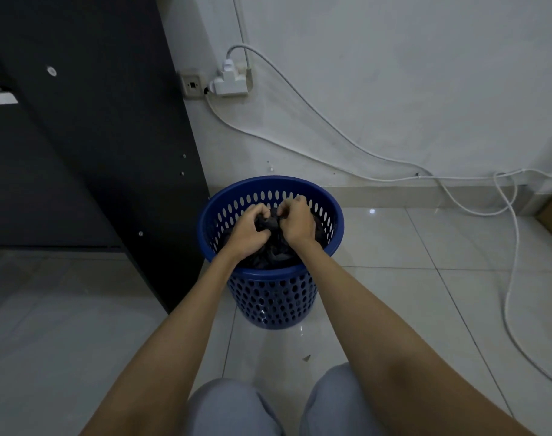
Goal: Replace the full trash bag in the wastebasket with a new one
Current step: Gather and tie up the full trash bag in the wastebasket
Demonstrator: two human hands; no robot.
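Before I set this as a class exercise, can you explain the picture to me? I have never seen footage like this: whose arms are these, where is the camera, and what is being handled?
There is no machine here. The one picture comes from a wide-angle camera worn on a person's head, looking forward and down, so the two bare arms reaching in from the bottom are the wearer's own, and the knees show at the lower edge.

On the tiled floor stands a blue wastebasket with holes in its wall, beside a dark cabinet and near a white wall. Inside it sits a black trash bag.

The left hand and the right hand are both closed on the gathered top of the bag, close together, as if bunching or tying it. The bag has not been lifted out.

White cables run from a wall socket down across the floor.
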